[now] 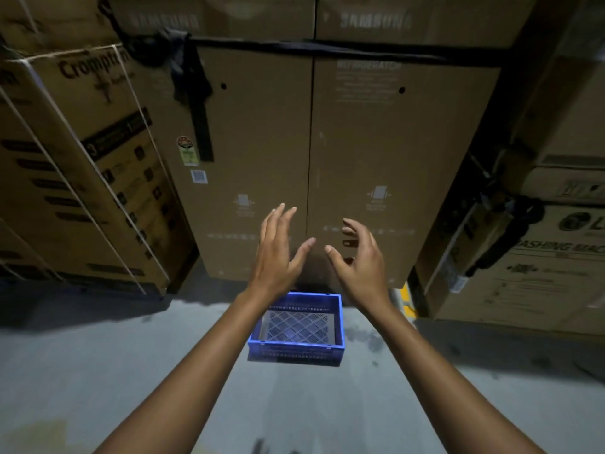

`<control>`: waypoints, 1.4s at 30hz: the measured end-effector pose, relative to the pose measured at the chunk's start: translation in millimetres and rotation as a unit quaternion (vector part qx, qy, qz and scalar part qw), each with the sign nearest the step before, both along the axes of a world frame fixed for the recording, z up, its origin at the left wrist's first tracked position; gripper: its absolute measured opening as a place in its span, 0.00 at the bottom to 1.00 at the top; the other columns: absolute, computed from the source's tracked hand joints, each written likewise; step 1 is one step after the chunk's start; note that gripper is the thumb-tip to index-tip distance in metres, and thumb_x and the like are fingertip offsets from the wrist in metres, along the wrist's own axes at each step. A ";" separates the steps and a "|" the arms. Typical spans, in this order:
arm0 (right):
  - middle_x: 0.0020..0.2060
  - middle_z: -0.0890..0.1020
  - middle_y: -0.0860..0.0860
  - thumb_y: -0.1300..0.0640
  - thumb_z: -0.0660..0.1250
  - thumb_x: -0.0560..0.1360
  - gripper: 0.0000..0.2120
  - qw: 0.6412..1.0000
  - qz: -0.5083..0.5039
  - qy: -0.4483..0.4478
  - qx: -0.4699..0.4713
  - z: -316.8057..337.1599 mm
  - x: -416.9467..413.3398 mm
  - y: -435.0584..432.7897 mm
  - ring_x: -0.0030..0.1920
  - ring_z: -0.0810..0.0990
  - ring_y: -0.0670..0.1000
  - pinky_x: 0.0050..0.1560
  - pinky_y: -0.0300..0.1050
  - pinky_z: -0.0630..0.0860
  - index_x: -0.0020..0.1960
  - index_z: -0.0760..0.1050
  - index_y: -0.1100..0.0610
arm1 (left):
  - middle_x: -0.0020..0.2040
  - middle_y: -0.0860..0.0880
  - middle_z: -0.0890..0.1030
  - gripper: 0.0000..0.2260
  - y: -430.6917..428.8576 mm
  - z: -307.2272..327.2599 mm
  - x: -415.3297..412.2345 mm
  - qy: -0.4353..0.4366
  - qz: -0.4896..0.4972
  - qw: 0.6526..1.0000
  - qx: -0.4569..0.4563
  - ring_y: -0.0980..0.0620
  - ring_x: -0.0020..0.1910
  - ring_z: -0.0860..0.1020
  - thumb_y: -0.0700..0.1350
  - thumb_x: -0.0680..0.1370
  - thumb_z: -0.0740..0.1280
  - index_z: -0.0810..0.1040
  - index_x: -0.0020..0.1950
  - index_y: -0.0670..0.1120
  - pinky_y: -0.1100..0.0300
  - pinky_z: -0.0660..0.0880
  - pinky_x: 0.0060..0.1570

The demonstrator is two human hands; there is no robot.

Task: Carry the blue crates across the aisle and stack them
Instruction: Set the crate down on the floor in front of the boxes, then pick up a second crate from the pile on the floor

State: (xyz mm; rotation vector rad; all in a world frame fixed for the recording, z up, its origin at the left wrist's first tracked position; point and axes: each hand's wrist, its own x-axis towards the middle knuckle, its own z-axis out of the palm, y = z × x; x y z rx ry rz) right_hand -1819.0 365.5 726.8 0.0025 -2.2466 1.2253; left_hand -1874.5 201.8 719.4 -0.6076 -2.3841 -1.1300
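Note:
One blue crate (339,326) with a perforated grey bottom sits on the concrete floor, close to the foot of a tall cardboard box. It holds nothing. My left hand (276,257) and my right hand (361,267) are raised above and beyond the crate, in front of the box. Both are open with fingers spread, holding nothing and touching nothing. My left forearm covers the crate's left rim.
Tall cardboard appliance boxes (311,158) bound by a black strap form a wall ahead. A strapped Crompton box (82,175) stands at the left, and washing machine boxes (540,250) at the right. Grey concrete floor (98,371) spreads below, with a yellow marking (407,299) near the right boxes.

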 end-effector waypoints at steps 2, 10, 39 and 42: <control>0.60 0.77 0.48 0.53 0.73 0.74 0.25 1.000 0.008 0.008 -0.011 6.7 16.2 1.9 0.58 0.74 0.42 0.58 0.40 0.72 0.69 0.70 0.52 | 0.76 0.46 0.63 0.29 5.8 6.5 17.3 0.002 0.010 1.000 0.010 0.48 0.76 0.59 0.59 0.79 0.61 0.63 0.76 0.48 0.47 0.62 0.73; 0.57 0.79 0.50 0.55 0.73 0.74 0.22 0.992 0.082 0.001 -0.091 10.6 78.7 37.0 0.55 0.79 0.48 0.46 0.29 0.73 0.67 0.72 0.53 | 0.72 0.46 0.68 0.23 39.0 18.9 116.7 -0.003 0.088 0.996 0.028 0.49 0.72 0.64 0.55 0.81 0.62 0.67 0.74 0.47 0.56 0.62 0.69; 0.64 0.74 0.46 0.49 0.71 0.76 0.29 0.949 0.311 -0.001 -0.040 44.3 503.1 -78.6 0.60 0.75 0.45 0.53 0.45 0.79 0.73 0.63 0.45 | 0.72 0.51 0.68 0.23 -72.0 37.3 613.8 0.027 0.364 0.931 -0.012 0.54 0.70 0.64 0.58 0.81 0.61 0.67 0.73 0.51 0.63 0.63 0.61; 0.66 0.73 0.47 0.49 0.71 0.76 0.30 0.939 0.345 0.012 0.003 46.3 565.5 -93.7 0.59 0.74 0.43 0.53 0.48 0.80 0.74 0.63 0.48 | 0.73 0.50 0.68 0.24 -84.9 38.6 675.4 0.022 0.383 0.923 -0.015 0.54 0.70 0.63 0.58 0.81 0.60 0.66 0.74 0.50 0.61 0.64 0.63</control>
